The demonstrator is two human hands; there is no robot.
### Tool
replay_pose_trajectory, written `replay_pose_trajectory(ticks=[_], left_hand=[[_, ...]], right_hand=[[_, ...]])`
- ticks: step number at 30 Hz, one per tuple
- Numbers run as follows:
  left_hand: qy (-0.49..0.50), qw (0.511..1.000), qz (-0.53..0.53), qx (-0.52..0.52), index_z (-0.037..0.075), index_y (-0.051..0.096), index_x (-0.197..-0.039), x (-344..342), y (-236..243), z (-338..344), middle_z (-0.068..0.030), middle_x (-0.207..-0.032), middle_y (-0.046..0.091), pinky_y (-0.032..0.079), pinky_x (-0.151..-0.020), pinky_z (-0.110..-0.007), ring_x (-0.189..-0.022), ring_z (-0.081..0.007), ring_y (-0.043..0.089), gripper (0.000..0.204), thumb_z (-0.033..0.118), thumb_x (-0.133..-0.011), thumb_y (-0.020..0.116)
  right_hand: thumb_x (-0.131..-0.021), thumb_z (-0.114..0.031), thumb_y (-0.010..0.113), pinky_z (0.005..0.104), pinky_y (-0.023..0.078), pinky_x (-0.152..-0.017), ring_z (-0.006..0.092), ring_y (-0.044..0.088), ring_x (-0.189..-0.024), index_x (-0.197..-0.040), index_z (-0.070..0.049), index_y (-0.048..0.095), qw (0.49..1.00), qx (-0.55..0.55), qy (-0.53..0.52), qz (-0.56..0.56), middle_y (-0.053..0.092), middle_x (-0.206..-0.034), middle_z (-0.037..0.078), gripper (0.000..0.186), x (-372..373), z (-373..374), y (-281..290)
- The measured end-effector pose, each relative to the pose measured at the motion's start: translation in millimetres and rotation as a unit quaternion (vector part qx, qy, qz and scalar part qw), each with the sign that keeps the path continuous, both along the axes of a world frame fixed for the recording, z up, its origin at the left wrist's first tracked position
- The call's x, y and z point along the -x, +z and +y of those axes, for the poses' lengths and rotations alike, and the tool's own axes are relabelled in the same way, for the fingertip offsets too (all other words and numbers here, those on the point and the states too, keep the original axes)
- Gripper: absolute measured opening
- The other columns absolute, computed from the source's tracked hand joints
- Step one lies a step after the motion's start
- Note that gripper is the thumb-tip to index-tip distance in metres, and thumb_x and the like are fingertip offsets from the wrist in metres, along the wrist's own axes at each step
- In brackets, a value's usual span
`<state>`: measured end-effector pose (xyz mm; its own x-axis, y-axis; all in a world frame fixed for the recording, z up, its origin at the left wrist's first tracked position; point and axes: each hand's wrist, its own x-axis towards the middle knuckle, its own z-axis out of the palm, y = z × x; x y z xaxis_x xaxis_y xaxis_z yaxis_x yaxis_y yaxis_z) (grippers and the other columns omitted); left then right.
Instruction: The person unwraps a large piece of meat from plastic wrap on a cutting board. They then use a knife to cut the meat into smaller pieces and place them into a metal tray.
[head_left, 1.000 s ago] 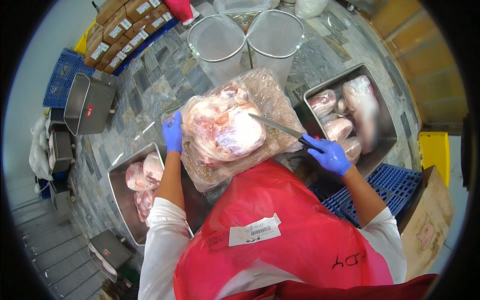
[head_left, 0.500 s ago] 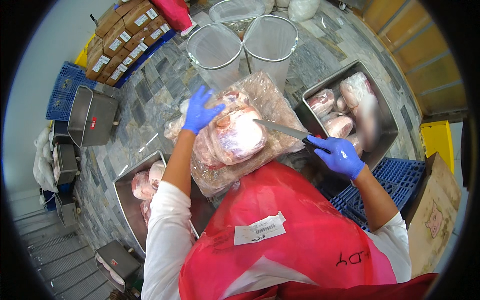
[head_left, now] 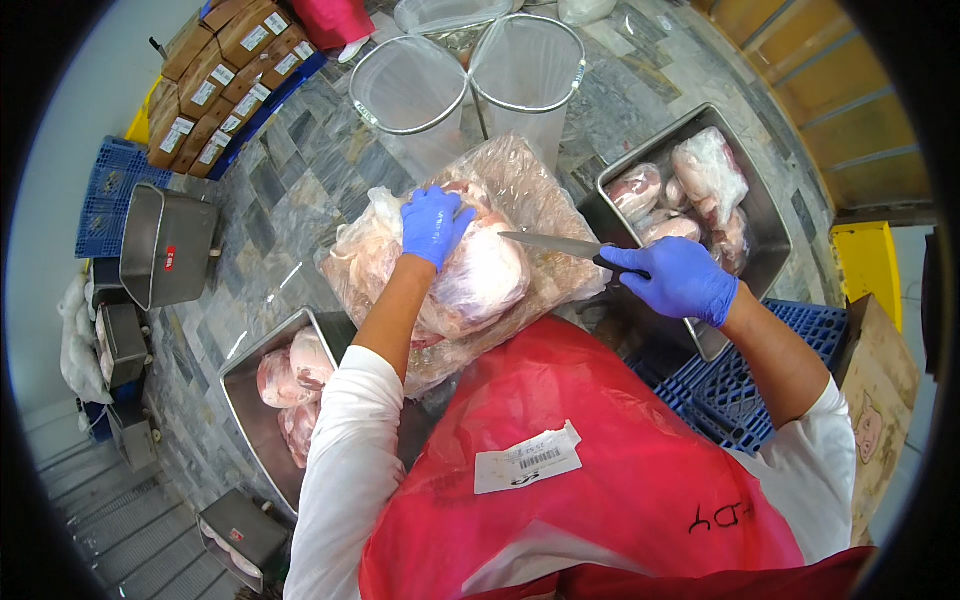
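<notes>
One steel bin (head_left: 262,442) holds three visible meat pieces (head_left: 284,378). The left hand (head_left: 434,228) lies palm-down on one large meat cut (head_left: 485,278), toward the left corner of the tabletop (head_left: 548,200); I cannot tell whether its grip closes. The right hand (head_left: 684,280) clasps one knife (head_left: 556,246); a second bin (head_left: 766,222) holds at least four bagged pieces (head_left: 710,168).

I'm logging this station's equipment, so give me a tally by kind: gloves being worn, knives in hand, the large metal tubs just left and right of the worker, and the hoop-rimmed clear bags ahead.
Blue gloves: 2
Knife: 1
Metal tubs: 2
Hoop-rimmed bags: 3, one cut off by the top edge
Total: 8
</notes>
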<state>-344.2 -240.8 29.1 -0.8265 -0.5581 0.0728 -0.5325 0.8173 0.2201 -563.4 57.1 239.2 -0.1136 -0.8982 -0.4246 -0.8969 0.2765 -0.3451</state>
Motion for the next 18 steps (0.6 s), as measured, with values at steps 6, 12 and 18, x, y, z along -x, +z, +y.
replay_pose_trajectory(ticks=[6, 12, 18], left_hand=[[0.008, 0.998, 0.057, 0.023, 0.010, 0.077, -0.092, 23.4, 9.9, 16.4, -0.0165, -0.099, 0.075, 0.052, -0.082, -0.053, -0.089, -0.0373, 0.071, 0.036, 0.046, -0.089, 0.071], [-0.016, 0.996, 0.086, -0.021, 0.008, 0.072, -0.078, 16.8, -27.5, 6.7, -0.0183, -0.079, 0.072, 0.054, -0.074, -0.050, -0.076, -0.0385, 0.070, 0.031, 0.036, -0.089, 0.068], [0.096, 0.980, 0.112, -0.133, 0.008, 0.071, -0.076, 4.4, -31.0, -9.1, -0.0194, -0.077, 0.070, 0.053, -0.070, -0.049, -0.074, -0.0405, 0.068, 0.033, 0.036, -0.091, 0.063]], right_hand=[[-0.098, -0.028, 0.059, 0.0523, 0.055, -0.073, 0.0430, 0.069, -0.077, -0.138, -0.022, 0.067, 0.998, -0.040, 0.051, 0.029, 0.070, -0.086, 0.023, 0.042, 8.0, -22.6, 12.6], [-0.098, -0.027, 0.057, 0.0522, 0.055, -0.070, 0.0412, 0.069, -0.077, -0.138, -0.021, 0.065, 0.998, -0.043, 0.047, 0.020, 0.070, -0.084, 0.021, 0.041, 7.1, -15.6, 8.1], [-0.098, -0.027, 0.057, 0.0525, 0.055, -0.068, 0.0414, 0.069, -0.077, -0.138, -0.021, 0.065, 0.999, -0.009, 0.036, 0.022, 0.069, -0.084, 0.020, 0.041, -3.7, -10.8, -5.2]])
